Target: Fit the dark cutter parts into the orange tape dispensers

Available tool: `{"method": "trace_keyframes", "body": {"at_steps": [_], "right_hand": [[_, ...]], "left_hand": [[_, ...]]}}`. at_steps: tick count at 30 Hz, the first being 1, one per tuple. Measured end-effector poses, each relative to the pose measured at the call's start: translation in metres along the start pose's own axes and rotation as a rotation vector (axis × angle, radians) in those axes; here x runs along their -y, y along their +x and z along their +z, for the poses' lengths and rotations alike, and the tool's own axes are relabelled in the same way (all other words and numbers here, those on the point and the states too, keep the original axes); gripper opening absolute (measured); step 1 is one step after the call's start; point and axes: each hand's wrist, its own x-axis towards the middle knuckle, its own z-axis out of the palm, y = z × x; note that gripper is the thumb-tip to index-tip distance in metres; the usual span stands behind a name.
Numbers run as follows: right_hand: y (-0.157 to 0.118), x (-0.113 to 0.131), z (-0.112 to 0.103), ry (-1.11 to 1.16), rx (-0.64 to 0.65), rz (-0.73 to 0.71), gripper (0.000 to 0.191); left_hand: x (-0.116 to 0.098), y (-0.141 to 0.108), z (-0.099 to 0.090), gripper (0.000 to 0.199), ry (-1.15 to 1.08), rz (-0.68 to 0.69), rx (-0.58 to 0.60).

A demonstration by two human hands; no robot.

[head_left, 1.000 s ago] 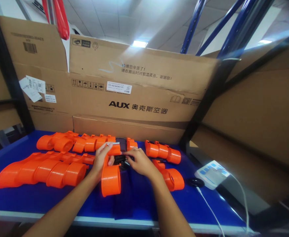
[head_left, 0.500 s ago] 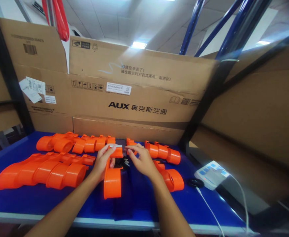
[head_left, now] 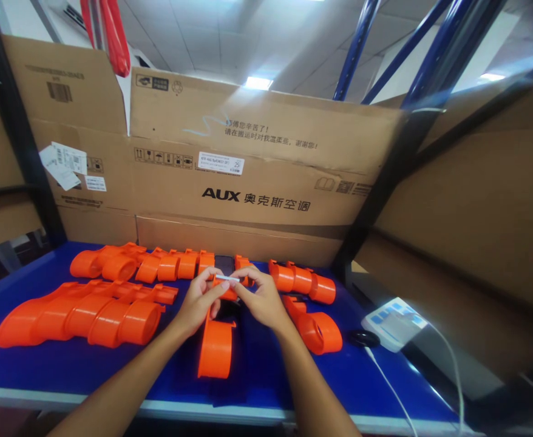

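An orange plastic tape dispenser [head_left: 215, 350] hangs over the near middle of the table, its round hub downward. My left hand [head_left: 199, 305] is closed around its upper end. Along that end lies a pale toothed strip [head_left: 227, 278]. My right hand [head_left: 261, 298] pinches the strip's right end between thumb and fingers, close to my left thumb. Both thumbs press near the strip. Small dark and metallic pieces behind the dispenser are mostly hidden by my hands.
Rows of orange dispensers [head_left: 105, 318] cover the left of the blue table [head_left: 166, 379]; more dispensers [head_left: 302, 280] stand at right. A dark box [head_left: 224, 263] sits behind my hands. A white device [head_left: 394, 325] and black round object [head_left: 364, 338] have cables. Cardboard [head_left: 257, 227] walls the back.
My right hand has moved left onto the strip, where its fingers have closed. The dispenser has tilted slightly, its hub shifting right and nearer to me.
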Motion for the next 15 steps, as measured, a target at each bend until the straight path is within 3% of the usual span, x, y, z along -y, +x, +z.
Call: {"method": "trace_keyframes", "body": {"at_steps": [15], "right_hand": [[-0.001,-0.007,-0.011,-0.057,-0.146,0.005,0.016]], "left_hand": [[-0.01,0.002,-0.006,0.035,-0.019,0.017,-0.099]]}}
